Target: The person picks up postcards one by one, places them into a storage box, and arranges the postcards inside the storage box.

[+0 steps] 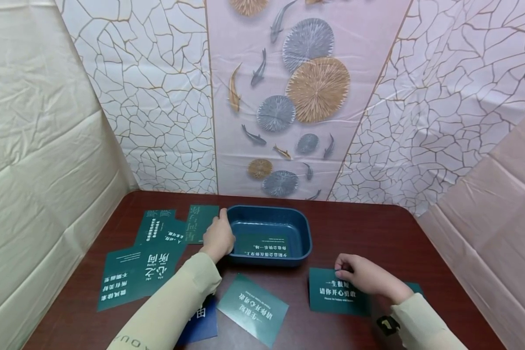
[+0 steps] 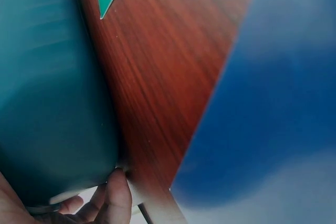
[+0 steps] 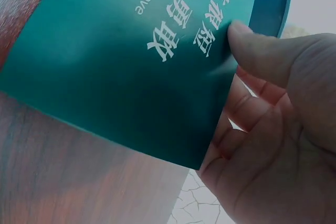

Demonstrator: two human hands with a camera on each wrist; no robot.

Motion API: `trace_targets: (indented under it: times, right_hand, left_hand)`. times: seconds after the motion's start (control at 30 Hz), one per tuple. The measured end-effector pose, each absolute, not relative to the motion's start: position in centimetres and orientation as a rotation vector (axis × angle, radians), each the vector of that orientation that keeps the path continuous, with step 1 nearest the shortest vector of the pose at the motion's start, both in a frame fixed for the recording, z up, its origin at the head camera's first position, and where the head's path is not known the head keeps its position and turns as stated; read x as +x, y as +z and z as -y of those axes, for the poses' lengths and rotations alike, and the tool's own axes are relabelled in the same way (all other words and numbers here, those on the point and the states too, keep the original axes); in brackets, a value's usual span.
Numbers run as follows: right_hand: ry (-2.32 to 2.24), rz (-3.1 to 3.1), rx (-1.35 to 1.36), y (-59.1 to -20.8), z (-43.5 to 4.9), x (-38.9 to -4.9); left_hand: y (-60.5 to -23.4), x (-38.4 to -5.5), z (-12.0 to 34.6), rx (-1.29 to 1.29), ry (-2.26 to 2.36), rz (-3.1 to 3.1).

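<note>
In the head view, a person's left hand (image 1: 218,237) clasps the left wall of a blue tray (image 1: 267,261) standing toward the far edge of a dark red desk (image 1: 354,228), a green card (image 1: 264,247) lying inside it. The right hand (image 1: 369,278) pinches the far edge of a lettered card (image 1: 332,304), thumb against fingertips, just beyond the tray's near right corner, toward the desk's right side. Another card (image 1: 413,288) shows partly from behind the right wrist. Overlapping green cards (image 1: 157,265) spread along the desk's left edge, and an upright card (image 1: 196,226) lies just beside the left hand. A slanted card (image 1: 253,310) lies in front of the tray, near a blue card (image 1: 203,323) partly hidden by the left sleeve. Brown wood runs from the tray to the desk's far right corner. In the left wrist view, fingers curl about the tray's end; a strip of wood separates its wall from the blue card. In the right wrist view, the thumb lies over the lettered card's edge, other fingers beneath; the card bows slightly, the tray's rim visible behind.
</note>
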State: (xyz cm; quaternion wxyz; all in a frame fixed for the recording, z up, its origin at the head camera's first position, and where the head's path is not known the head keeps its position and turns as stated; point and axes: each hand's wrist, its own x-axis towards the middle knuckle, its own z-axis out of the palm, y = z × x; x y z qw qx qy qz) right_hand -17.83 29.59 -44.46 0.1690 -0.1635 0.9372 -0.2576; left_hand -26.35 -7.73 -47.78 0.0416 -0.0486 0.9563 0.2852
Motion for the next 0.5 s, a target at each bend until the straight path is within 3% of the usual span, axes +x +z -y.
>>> trace_targets:
  times: [0.5]
  right_hand:
    - [-0.786, -2.661, -0.531, -42.9, -29.8, -18.1]
  left_hand:
    - [-47.7, -26.3, 7.8, -0.144, 0.89, -2.921]
